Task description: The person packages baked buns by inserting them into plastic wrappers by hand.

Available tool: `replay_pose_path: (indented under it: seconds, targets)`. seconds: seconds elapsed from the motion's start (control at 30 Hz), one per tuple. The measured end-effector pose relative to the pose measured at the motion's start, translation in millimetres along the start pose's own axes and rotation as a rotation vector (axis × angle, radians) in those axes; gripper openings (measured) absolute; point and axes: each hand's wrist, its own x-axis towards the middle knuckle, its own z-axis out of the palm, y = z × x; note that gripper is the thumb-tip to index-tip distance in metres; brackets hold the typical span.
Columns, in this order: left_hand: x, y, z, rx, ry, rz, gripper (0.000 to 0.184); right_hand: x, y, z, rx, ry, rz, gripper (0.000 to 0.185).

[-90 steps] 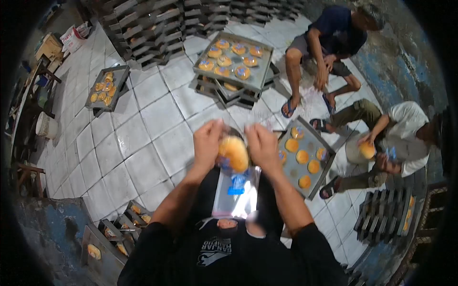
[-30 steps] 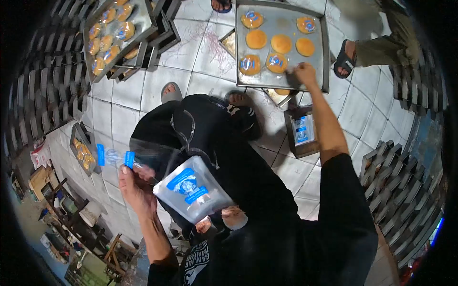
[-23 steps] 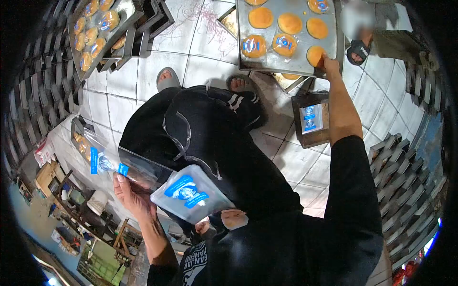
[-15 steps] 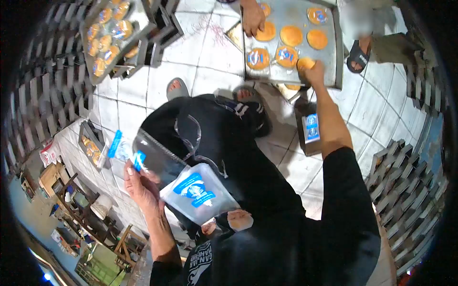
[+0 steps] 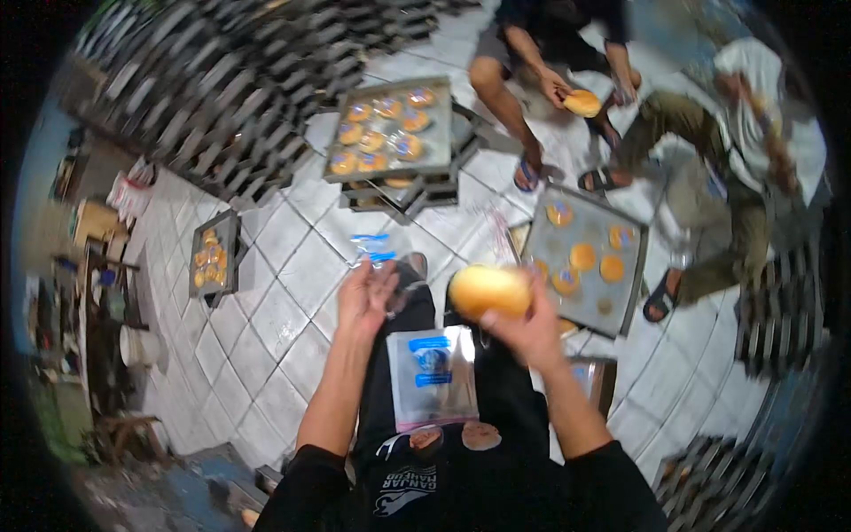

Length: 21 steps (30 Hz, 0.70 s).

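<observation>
Right of the frame's centre, my right hand (image 5: 525, 324) grips a bun (image 5: 487, 293); my left hand (image 5: 365, 297), left of it, holds a clear bag (image 5: 377, 248) with blue print. The bag stack (image 5: 432, 381) on my lap bears blue lettering too blurred to read; my black shirt (image 5: 483, 488) says GANJAR.

This place is looking like a small bakery's workroom. Dark metal trays (image 5: 191, 106) are rising in stacks along 1 side, and buns (image 5: 409, 146) are lying on a broad tray (image 5: 437, 142) above the white floor tiles (image 5: 266, 328). 2 co-workers (image 5: 576, 53) are sitting beside a nearer tray (image 5: 589, 223), while printed clear bags (image 5: 432, 381) are resting across the camera wearer's lap (image 5: 510, 381).
</observation>
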Motion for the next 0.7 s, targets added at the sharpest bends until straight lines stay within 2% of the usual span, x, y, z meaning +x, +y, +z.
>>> replay_pose_path:
  seconds: [0.03, 0.07, 0.13, 0.2, 0.23, 0.33, 0.37, 0.47, 0.5, 0.53, 0.6, 0.7]
  targets:
    - [2.5, -3.3, 2.8, -0.004, -0.028, 0.004, 0.026, -9.2, 7.1, 16.1, -0.381, -0.073, -0.226, 0.049]
    - [5.6, -7.8, 4.1, -0.005, -0.056, 0.000, 0.025, -13.1, 1.7, 34.0, -0.582, -0.174, -0.590, 0.051]
    - [-20.0, -9.7, 26.1, 0.006, -0.090, 0.016, 0.021, -5.0, 27.9, 34.7, -0.814, -0.294, -0.897, 0.052]
    - [-52.0, -3.2, 45.2, -0.002, -0.155, 0.011, 0.021, 5.7, 44.7, 31.0, -0.881, -0.072, -0.887, 0.055]
    - [-58.7, -1.8, 45.6, -0.011, -0.231, -0.055, 0.026, 8.2, 44.3, 34.5, -0.885, 0.002, -0.927, 0.054]
    - [-67.2, -3.6, 36.7, -0.039, -0.367, -0.149, 0.031, 5.9, 19.5, 56.1, -0.938, -0.108, -1.008, 0.055]
    - [-72.5, -1.8, 32.0, 0.036, -0.392, -0.124, 0.036, 9.0, 14.0, 63.7, -0.957, -0.062, -1.000, 0.053]
    - [-56.3, 0.1, 12.7, -0.135, -0.341, -0.232, 0.034, 6.3, 8.0, 97.0, -0.891, -0.145, -0.813, 0.052]
    - [-58.1, 9.9, 5.2, -0.237, -0.426, -0.369, 0.035, 2.3, 13.3, 108.6, -0.886, -0.234, -0.781, 0.050]
    - [-65.7, 13.2, 4.6, -0.277, -0.381, -0.320, 0.040, -2.5, 16.0, 117.7, -0.884, -0.255, -0.716, 0.048]
    - [-77.4, 6.8, -1.6, -0.348, -0.323, -0.212, 0.041, 6.2, 19.5, 122.2, -1.010, -0.182, -0.767, 0.043]
    - [-62.7, 1.6, -24.3, -0.378, -0.348, -0.148, 0.039, 5.1, 27.6, 139.6, -0.849, -0.284, -0.752, 0.051]
